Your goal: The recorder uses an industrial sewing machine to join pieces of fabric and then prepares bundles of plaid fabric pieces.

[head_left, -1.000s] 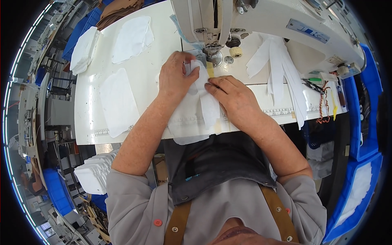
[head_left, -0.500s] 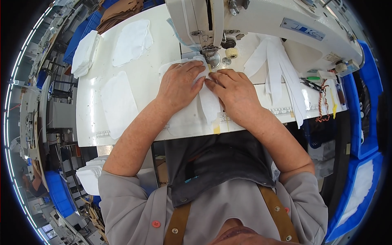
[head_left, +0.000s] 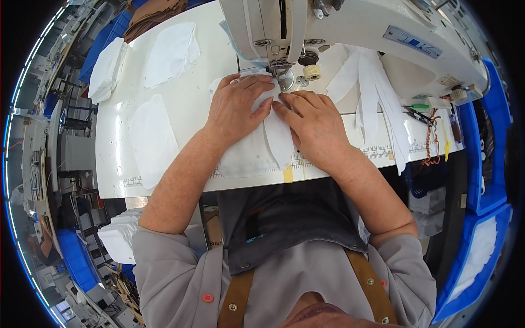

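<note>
Loosely bent, the fingers of the left hand [head_left: 235,106] lie over a white strip [head_left: 280,143] and the wider white cloth [head_left: 249,156], with a narrow gap between thumb and forefinger. On the strip's right side, the right hand [head_left: 318,126] has its thumb and curled forefinger close together. I cannot tell whether either hand pinches the fabric or only presses it.

Closest to the body is a dark apron [head_left: 295,218] with brown straps [head_left: 236,295]. Below the table's left part sits a stack of white pieces [head_left: 119,238].

A printed ruler scale [head_left: 372,149] follows the front of the white table [head_left: 210,41], and a bit of yellow tape [head_left: 288,175] sits near its edge. The cloth lies flat there, the strip on top of it, their far ends near the presser foot [head_left: 281,72] of the sewing machine [head_left: 344,27]; fingers hide part of that spot.

To the left lies a single white piece [head_left: 155,139]; to the right, long white strips [head_left: 369,98] fan out beneath the machine's arm. Farther off are two white piles [head_left: 174,54] and some brown material [head_left: 156,16].
</note>
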The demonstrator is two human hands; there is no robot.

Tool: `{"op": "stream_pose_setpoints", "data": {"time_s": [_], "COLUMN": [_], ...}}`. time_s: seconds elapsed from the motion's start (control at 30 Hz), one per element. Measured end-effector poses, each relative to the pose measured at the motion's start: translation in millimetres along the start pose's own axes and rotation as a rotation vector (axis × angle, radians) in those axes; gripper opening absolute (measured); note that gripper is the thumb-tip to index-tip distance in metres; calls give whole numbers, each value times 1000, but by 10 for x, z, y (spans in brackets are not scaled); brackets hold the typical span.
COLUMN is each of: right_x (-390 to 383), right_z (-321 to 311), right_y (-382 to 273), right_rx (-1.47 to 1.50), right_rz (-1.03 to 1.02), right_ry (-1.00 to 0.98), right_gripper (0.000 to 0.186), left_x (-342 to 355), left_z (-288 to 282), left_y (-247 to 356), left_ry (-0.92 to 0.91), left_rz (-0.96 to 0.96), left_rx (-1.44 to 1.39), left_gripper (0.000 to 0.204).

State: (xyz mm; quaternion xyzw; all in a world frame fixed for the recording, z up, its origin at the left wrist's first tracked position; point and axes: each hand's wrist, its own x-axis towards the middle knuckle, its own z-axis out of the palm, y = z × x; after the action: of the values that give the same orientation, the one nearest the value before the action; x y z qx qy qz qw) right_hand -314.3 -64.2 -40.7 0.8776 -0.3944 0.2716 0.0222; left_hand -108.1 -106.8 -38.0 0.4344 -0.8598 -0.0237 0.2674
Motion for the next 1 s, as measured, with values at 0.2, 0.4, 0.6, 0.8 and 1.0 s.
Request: {"op": "stream_pose_setpoints", "data": {"time_s": [0.2,0.4,0.6,0.8,1.0], "right_x": [6,3,-52,-235,-474], "right_z": [-8,-52,-99,-284,-399], "right_y": [-20,-2,12,-55,-157], "right_rx": [7,15,97,257,267], "right_rz": [24,29,38,75,-88], "right_ry": [11,-25,-37,53,-106], "right_gripper": [40,42,48,44,44], "left_x": [22,-31,-358,-444,-530], "left_z": [4,-326,-415,-343,-350], "left_y": [-36,122,585,532,492], "left_ry": [-5,-147,-114,-26,-50], "left_rz": [-23,105,47,48,17], "left_rx": [-7,16,-256,-285,-277], "left_gripper": [23,38,48,22,23]}}
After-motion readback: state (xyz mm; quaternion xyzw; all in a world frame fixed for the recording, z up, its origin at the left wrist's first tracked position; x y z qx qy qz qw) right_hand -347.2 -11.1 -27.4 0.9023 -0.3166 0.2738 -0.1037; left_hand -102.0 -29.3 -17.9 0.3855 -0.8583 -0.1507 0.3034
